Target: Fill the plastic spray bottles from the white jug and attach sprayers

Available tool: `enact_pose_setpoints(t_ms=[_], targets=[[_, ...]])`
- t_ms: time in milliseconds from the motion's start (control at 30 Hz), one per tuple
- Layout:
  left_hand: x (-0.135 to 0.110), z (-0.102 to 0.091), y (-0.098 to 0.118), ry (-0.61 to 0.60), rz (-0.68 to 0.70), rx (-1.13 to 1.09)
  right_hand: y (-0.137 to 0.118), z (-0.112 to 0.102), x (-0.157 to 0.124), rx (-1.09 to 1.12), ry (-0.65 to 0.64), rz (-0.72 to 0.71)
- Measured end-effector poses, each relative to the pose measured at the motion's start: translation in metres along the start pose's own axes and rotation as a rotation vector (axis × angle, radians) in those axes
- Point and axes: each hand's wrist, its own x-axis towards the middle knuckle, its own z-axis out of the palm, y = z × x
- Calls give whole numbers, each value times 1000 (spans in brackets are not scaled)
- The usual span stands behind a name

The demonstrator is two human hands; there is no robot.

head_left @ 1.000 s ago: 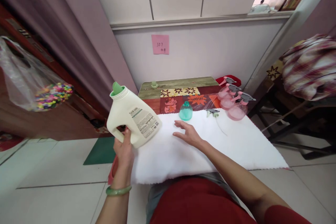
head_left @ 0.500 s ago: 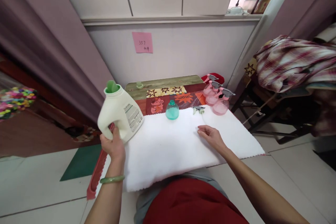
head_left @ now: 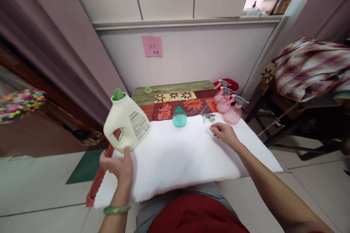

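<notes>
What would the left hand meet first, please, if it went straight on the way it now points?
Probably the jug, directly ahead of the left hand; the thumb overlaps its lower edge in view, though whether they touch is unclear.

1 jug (head_left: pixel 126 125), 3 pink bottles (head_left: pixel 233 115)

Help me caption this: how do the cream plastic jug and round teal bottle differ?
The cream plastic jug is large and opaque; the round teal bottle is small and translucent. The jug has a handle and printed label; the bottle shows neither. Both narrow toward the top.
</notes>
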Motion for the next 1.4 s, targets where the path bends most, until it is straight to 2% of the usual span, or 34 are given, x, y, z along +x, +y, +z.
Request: enact_pose_setpoints(t_ms=[67,100,167,200,300,367,467,533,667,767,867,967,1033,1067,1100,1133,1167,1200,1233,1300,1400], targets=[[-29,2,9,19,113,24,-8,-6,7,-6,-2,3],[-39,4,14,-12,233,52,-11,-8,9,-8,2,-2],[-48,8,25,-45,390,84,-11,-11,14,-41,21,-32],[-44,10,29,-25,414,93,-9,-11,16,-81,38,-53],[-7,10,34,119,276,62,4,-14,24,-293,118,-115],[27,6,32,132,148,13,15,-16,30,-462,176,-105],[64,0,26,-18,63,-13,29,-15,42,-625,221,-19],[73,-3,22,-93,13,-24,32,-13,50,-674,187,24],[65,-9,16,-27,-37,-15,31,-9,65,-738,86,71],[53,-17,11,38,-61,26,28,-7,73,-759,78,92],[49,-23,10,38,-72,78,25,-6,77,-753,72,86],[43,-25,18,56,-45,131,21,-2,79,-732,77,58],[28,-23,26,126,56,193,20,2,80,-741,78,52],[15,-20,30,155,139,225,20,4,82,-755,79,52],[0,-15,34,150,319,285,19,7,83,-772,84,54],[-15,-7,37,72,502,301,20,8,85,-790,94,58],[-31,3,40,-63,618,286,19,10,86,-806,105,64],[-45,15,42,-222,657,267,19,10,88,-812,112,67],[-57,30,44,-364,631,241,18,9,88,-805,112,67],[-70,65,47,-555,417,170,13,6,88,-749,97,49],[-72,120,54,-619,307,153,-3,-5,80,-505,74,-4]])
